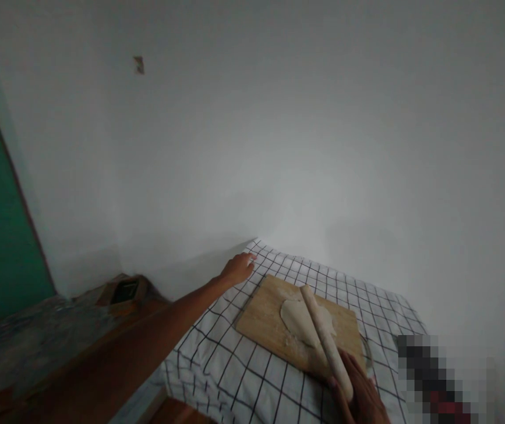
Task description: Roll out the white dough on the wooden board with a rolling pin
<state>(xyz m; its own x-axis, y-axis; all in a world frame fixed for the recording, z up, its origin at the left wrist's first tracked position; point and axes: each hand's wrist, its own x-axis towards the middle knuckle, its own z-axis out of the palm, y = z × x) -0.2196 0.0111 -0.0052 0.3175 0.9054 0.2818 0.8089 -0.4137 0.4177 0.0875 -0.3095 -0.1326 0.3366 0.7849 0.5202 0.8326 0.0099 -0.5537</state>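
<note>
A floured wooden board (256,318) lies on a white tablecloth with dark grid lines (252,365). On the board is a flattened sheet of pale dough (295,321), with a wooden rolling pin (323,335) lying slantwise across it. My right hand (365,391) grips the near end of the pin at the board's near right edge. My left hand (238,268) is stretched forward beyond the board's left side, over the cloth's far left part. Its fingers look loosely bent and apart, with no object visible in them.
A plain pale wall (279,147) rises right behind the cloth's far edge. A rounded rim (367,352) shows beside the board's right edge. An open cardboard box (124,291) sits on the floor at left, near a green panel (5,206). A blurred-out patch covers the lower right.
</note>
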